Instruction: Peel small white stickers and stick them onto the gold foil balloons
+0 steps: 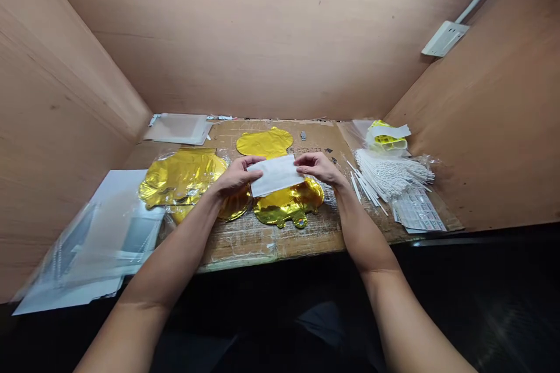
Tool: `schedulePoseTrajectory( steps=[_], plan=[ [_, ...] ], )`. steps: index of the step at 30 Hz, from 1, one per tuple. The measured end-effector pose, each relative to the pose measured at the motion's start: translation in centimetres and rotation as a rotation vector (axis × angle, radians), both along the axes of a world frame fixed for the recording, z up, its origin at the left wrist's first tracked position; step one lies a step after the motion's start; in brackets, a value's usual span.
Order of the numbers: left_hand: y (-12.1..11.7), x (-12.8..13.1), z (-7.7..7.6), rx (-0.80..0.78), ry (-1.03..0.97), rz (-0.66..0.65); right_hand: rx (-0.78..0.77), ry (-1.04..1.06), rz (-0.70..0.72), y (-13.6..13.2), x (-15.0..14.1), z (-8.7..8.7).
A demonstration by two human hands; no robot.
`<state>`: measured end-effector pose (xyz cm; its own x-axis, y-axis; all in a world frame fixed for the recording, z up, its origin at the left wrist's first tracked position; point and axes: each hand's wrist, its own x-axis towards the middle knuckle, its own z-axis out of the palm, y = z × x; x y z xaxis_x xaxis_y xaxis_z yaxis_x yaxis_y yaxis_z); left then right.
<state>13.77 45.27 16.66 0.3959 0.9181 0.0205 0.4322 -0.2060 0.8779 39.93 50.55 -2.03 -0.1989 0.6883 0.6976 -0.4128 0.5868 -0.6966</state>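
Observation:
Between my two hands is a flat white rectangular sheet (276,176), perhaps folded paper or a thin packet. My left hand (238,176) pinches its left edge, thumb on top. At the upper right corner, my right hand (320,168) grips it between thumb and fingers. Beneath the sheet lies a shiny gold foil balloon (286,208), uninflated, its middle hidden by the sheet. Its upper lobe (265,141) shows beyond my hands. More flat gold foil balloons (184,178) are piled to the left, partly behind my left hand.
White sticks (391,175) lie heaped at the right, beside printed strips (420,210) and a yellow tape roll (387,135). Clear plastic bags (109,239) overhang the front left edge. Translucent sheets (179,128) lie at the back left. Wooden walls enclose the cardboard-covered table (245,247).

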Motion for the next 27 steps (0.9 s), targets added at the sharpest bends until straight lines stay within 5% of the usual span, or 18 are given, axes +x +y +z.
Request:
schedulePoseTrajectory(
  steps=[5,9,17,22,27],
  plan=[
    [-0.3,0.4,-0.8,0.040,0.024,0.030,0.338,-0.103,-0.311,-1.6,-1.1,0.1],
    [-1.0,0.9,-1.2,-0.009,0.050,0.061,0.343,0.026,-0.442,-2.0,-2.8,0.5],
    [-0.8,0.4,-1.3,-0.156,0.018,0.004,-0.043,0.261,-0.255,-2.3,-4.0,1.1],
    [-1.7,0.4,-1.4,-0.104,0.115,-0.200,-0.077,0.338,-0.212,-2.7,-3.6,1.6],
    [-1.6,0.4,-1.4,-0.093,0.066,-0.188,-0.177,0.498,-0.034,-2.8,-3.2,1.7]
  ],
)
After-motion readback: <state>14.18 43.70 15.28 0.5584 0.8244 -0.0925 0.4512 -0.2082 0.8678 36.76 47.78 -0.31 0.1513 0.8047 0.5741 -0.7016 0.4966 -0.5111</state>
